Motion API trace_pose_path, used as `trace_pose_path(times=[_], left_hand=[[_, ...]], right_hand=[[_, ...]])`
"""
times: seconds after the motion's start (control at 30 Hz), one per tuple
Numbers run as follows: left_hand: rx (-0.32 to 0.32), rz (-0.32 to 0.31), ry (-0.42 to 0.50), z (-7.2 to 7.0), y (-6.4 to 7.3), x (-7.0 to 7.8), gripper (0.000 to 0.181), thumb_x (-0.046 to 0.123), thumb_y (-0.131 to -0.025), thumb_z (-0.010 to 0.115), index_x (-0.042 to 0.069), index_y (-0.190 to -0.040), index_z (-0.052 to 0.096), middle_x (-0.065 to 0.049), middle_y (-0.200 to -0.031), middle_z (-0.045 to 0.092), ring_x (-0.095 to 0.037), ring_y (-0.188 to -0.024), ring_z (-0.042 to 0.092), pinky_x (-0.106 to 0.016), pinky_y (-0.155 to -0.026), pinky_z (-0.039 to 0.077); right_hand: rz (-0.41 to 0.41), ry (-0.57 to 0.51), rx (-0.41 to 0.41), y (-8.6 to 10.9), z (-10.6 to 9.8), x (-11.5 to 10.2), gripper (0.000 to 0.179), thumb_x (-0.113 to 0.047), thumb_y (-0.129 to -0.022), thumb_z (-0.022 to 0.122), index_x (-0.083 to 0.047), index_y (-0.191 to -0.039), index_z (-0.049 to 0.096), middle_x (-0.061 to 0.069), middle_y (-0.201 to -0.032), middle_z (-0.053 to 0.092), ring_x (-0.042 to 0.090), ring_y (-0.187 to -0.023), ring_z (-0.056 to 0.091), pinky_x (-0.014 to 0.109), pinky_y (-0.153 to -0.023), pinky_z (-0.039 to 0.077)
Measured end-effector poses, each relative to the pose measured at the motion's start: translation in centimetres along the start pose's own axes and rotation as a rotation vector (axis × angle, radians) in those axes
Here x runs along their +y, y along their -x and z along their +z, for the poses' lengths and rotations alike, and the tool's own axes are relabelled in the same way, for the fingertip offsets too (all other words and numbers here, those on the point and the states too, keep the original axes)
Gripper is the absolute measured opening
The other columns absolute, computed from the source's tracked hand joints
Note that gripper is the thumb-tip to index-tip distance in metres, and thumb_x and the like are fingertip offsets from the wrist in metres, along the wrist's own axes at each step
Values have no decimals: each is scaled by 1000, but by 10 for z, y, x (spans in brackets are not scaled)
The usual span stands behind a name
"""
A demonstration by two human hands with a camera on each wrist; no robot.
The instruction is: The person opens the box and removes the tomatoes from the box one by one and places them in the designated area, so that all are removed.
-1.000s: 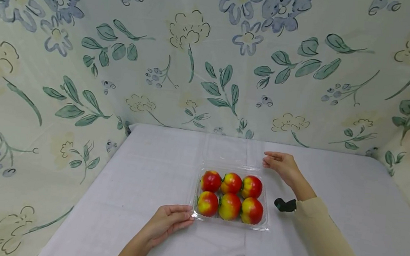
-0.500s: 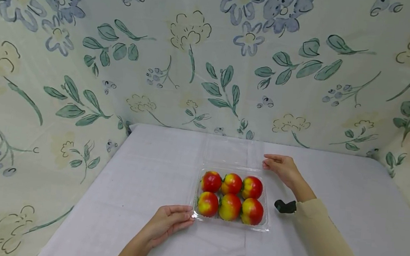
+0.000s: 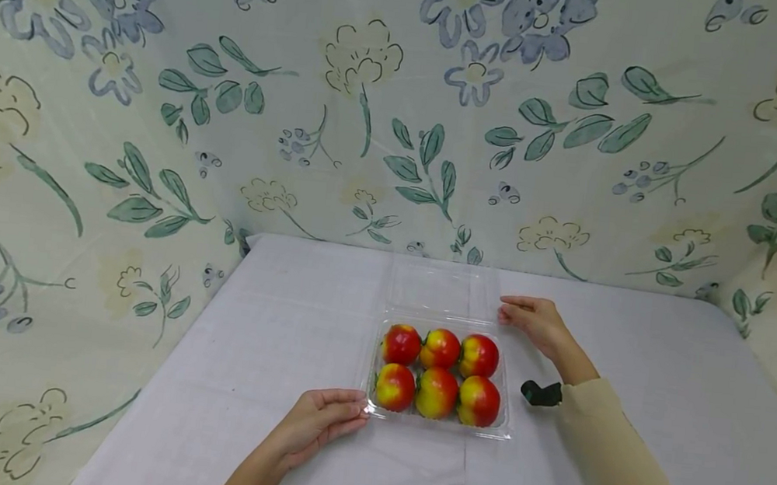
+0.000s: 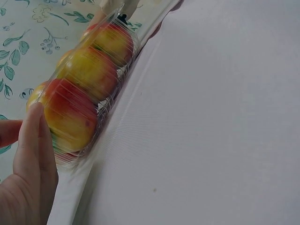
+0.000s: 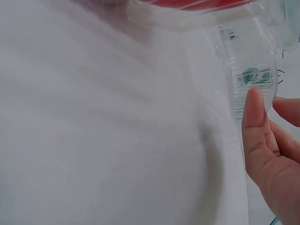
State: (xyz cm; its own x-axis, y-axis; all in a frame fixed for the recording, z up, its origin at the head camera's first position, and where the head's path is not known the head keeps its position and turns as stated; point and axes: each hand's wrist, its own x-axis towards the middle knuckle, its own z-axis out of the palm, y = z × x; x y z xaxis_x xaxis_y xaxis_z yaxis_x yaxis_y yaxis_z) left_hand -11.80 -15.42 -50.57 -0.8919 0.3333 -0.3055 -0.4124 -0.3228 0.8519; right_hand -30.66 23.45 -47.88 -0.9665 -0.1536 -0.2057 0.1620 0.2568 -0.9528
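A clear plastic clamshell container (image 3: pixel 437 427) lies on the white-covered table with its lid (image 3: pixel 429 287) folded open toward the back. Two rows of red-and-yellow apples (image 3: pixel 436 393) fill its base. At the near left corner, my left hand (image 3: pixel 318 425) pinches the rim between thumb and fingers; the left wrist view shows those fingers (image 4: pixel 35 140) beside the container's end. My right hand (image 3: pixel 537 319) is at the right edge of the lid, and in the right wrist view its thumb and fingers (image 5: pixel 255 112) lie on either side of that clear edge.
The white tablecloth (image 3: pixel 268 325) stretches around the container, with a crease in front of it. Floral-patterned fabric (image 3: pixel 357 130) hangs behind and at both sides. A black wrist device (image 3: pixel 541 393) sits at my right cuff.
My right hand has come slightly lower in the head view, and the lid's edge has shifted a little with it. My left hand and the apples stay in place.
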Motion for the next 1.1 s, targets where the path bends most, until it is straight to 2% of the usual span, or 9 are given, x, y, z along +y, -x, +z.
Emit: trace_pose_path(times=[0.3, 0.53, 0.67, 0.8, 1.1], left_hand=[[4, -1, -5, 0, -1, 0, 39, 2, -96, 64, -18, -127, 54, -18, -112, 68, -22, -101, 69, -37, -92, 54], [1, 4, -10, 0, -1, 0, 44, 3, -96, 65, -20, -130, 50, -23, -116, 67, -22, -100, 69, -37, -91, 54], [3, 3, -2, 0, -1, 0, 47, 2, -96, 65, -19, -134, 47, -25, -117, 66, -22, -98, 70, -37, -91, 54], [1, -1, -1, 1, 0, 1, 52, 0, -95, 64, -16, -139, 42, -26, -117, 66, -25, -98, 70, -38, -91, 54], [12, 32, -68, -1, -1, 6, 59, 3, -96, 64, -9, -147, 36, -22, -123, 63, -27, -107, 66, -41, -95, 52]], right_hand=[[-3, -6, -11, -1, -1, 2, 46, -14, -104, 54, 13, -140, 46, 28, -123, 60, 15, -92, 68, 32, -94, 52], [-12, 3, -7, 3, -1, 1, 50, -17, -104, 55, 12, -143, 42, 33, -130, 54, 21, -101, 66, 36, -98, 50], [-33, 11, 14, 7, -2, 0, 53, -18, -104, 56, 10, -146, 40, 33, -133, 53, 25, -105, 65, 40, -99, 49], [-57, 18, 38, 10, -5, 0, 55, -21, -104, 55, 10, -147, 38, 34, -133, 52, 23, -103, 66, 40, -98, 50], [-67, 22, 83, 17, -13, 0, 57, -27, -104, 55, 8, -147, 39, 33, -134, 51, 20, -101, 66, 40, -99, 49]])
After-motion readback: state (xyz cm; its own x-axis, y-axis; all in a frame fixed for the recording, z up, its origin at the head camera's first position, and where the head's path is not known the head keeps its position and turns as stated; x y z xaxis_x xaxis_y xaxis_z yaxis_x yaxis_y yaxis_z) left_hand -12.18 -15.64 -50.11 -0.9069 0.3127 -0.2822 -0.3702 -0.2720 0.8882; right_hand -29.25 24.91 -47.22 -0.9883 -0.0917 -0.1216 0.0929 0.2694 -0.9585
